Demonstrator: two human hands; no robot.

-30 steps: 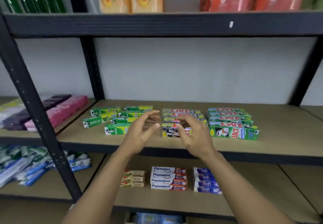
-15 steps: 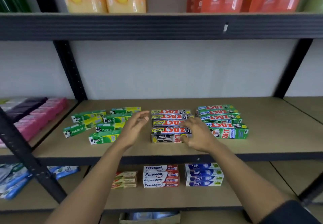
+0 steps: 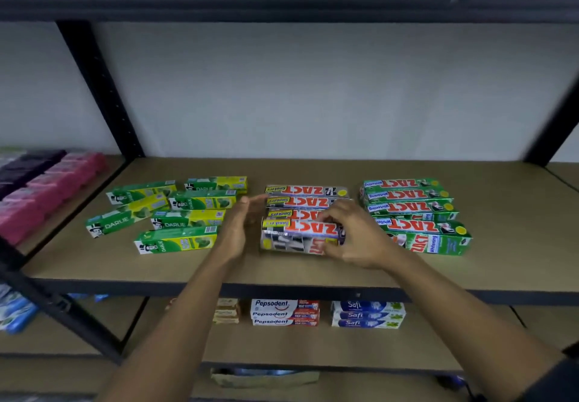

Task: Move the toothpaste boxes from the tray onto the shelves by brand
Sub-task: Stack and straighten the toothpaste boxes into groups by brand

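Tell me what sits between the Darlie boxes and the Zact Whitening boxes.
Head view: the Zact Smokers boxes lie there, left hand open at their left end, right hand gripping the front one.

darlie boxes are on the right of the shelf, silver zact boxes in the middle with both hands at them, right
Not quite. The head view shows the Darlie boxes on the left of the shelf, not the right. The silver Zact boxes are in the middle, with the left hand and right hand at them.
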